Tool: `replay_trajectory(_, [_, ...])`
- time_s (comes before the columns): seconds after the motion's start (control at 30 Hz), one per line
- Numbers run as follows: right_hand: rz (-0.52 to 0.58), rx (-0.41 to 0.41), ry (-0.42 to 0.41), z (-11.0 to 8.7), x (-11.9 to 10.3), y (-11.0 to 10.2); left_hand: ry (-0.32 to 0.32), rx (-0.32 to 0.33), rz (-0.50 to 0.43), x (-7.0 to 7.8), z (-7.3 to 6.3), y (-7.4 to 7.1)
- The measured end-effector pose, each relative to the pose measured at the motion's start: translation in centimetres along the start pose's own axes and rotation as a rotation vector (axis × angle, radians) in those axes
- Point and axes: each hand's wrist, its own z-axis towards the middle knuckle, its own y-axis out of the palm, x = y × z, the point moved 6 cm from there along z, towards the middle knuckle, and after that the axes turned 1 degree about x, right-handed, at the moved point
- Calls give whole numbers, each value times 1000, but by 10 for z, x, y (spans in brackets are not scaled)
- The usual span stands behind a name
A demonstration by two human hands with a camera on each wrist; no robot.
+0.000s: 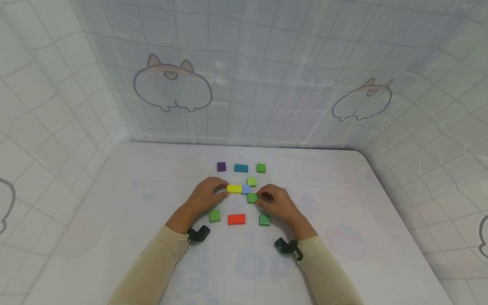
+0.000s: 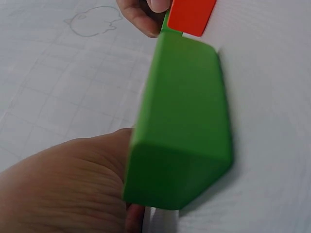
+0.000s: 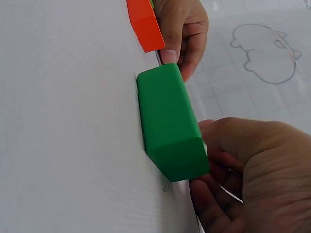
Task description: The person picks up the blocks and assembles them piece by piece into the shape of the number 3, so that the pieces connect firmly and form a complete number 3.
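A yellow rectangular block lies end to end with a blue square block in the middle of the table. My left hand pinches the yellow block's left end between thumb and fingers. Just below the blue block sits a green block, whose right side my right hand pinches with thumb and forefinger. Above the blue block is a lime-green block. In the left wrist view a near green block hides the left fingertips. A darker green block partly covers the right fingers in the right wrist view.
Along the back stand a purple block, a teal rectangular block and another green block. A red rectangular block lies nearer me, between two green ones. Patterned sheeting walls the white table.
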Motion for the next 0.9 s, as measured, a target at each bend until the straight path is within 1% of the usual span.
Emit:
replay_trajectory(0.17, [-8,-1,8,-3,-1,-2,4,-2,-13,-1,-1,0])
replay_trajectory(0.33, [-7,-45,22,-4,-6,-3,23,6,-15,-1,-2,-2])
replay_trajectory(0.43, [-32,-100,35,-5,-13,-5,30,7,-14,-1,-2,-4])
replay_trajectory(0.67, [-203,-253,105,-9,-28,-14,16,13,-23,-2,0,-6])
replay_trajectory(0.73, [-223,-290,120,-13,-33,-17,14,8,-22,-2,0,-5])
replay_trajectory(0.9, [-250,-390,208,-23,-40,-17,16,2,-14,-3,1,-3])
